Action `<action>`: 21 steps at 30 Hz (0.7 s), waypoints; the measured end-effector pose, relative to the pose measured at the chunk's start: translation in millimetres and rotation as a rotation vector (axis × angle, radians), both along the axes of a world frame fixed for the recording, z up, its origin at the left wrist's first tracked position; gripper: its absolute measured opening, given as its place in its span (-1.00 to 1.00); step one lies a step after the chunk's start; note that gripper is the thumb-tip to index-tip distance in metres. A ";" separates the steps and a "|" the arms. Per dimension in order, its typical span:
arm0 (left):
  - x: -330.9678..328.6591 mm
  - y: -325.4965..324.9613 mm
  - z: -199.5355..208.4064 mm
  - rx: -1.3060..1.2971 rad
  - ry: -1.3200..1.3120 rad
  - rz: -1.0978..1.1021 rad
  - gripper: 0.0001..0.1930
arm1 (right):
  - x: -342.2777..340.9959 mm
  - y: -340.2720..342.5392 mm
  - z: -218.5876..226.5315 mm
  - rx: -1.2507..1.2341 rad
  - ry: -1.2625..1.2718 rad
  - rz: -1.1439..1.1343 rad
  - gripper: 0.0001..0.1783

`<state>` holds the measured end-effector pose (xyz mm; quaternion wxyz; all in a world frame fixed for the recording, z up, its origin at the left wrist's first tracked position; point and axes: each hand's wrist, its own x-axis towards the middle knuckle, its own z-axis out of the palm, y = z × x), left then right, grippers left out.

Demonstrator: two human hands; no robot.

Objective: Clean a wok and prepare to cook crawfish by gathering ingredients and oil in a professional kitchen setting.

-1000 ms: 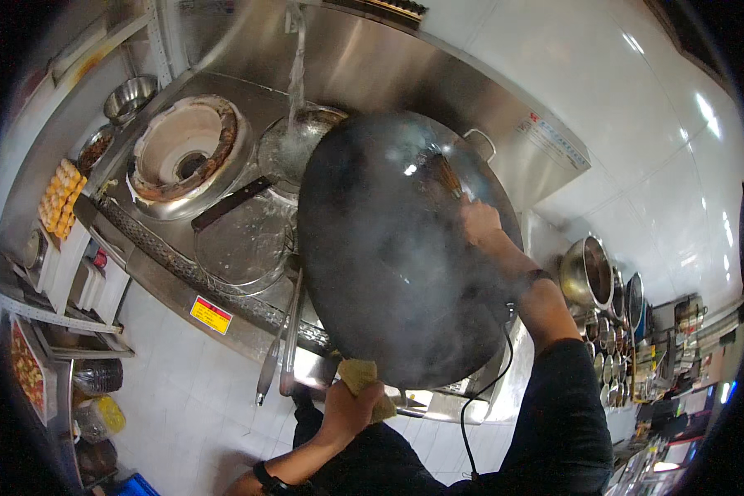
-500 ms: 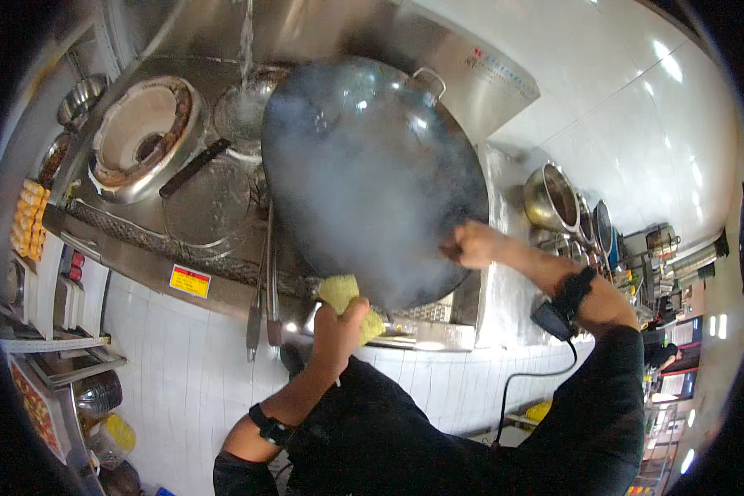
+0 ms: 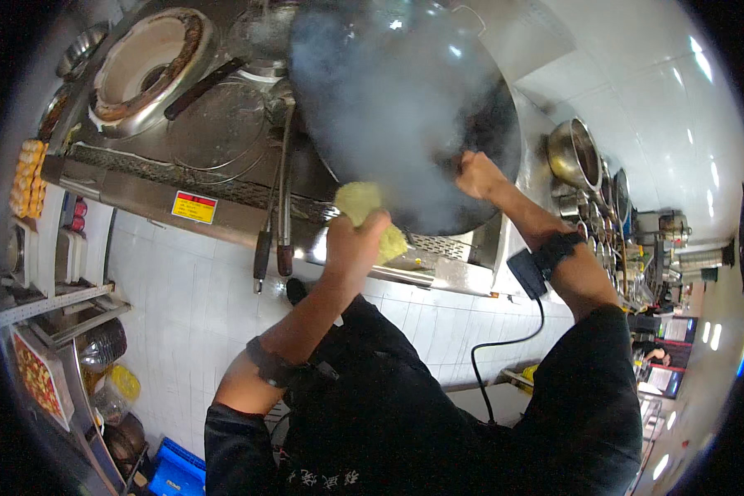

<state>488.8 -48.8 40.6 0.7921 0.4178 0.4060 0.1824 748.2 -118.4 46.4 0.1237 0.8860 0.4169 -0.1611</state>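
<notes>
A large dark wok (image 3: pixel 489 112) stands on the stove, and smoke drifts thickly over its inside. My left hand (image 3: pixel 355 248) is closed round a yellow-green cloth (image 3: pixel 359 198), with the cloth against or just beside the wok's near-left rim. Over the wok's near-right part, my right hand (image 3: pixel 481 176) is clenched. Whatever it grips is lost in the smoke and the dark surface. Two long tool handles (image 3: pixel 286 194) lie left of the wok, their ends sticking out past the stove's front edge.
At left sit a bare burner ring (image 3: pixel 112 103) and a black-handled pan or strainer (image 3: pixel 207 87). Metal pots (image 3: pixel 574 155) line the right side. Egg trays (image 3: pixel 31 178) stand at far left, above shelves. A cable (image 3: pixel 474 364) hangs from the device on my right forearm.
The whole view has shifted, so the wok and stove appear higher. Both hands keep nearly the same places at the wok, and the left still grips the cloth.
</notes>
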 end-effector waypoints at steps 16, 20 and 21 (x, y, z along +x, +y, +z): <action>-14.9 8.0 1.7 -0.048 0.046 0.118 -0.78 | 98.4 -97.6 106.0 -0.602 -0.223 0.251 -0.72; -13.9 2.0 5.0 -0.095 0.067 0.192 -0.80 | 168.0 -1.4 71.9 -0.206 -0.551 0.404 -0.75; -12.8 1.4 6.1 -0.098 0.050 0.231 -0.81 | 166.7 30.9 64.1 -0.134 -0.571 0.411 -0.74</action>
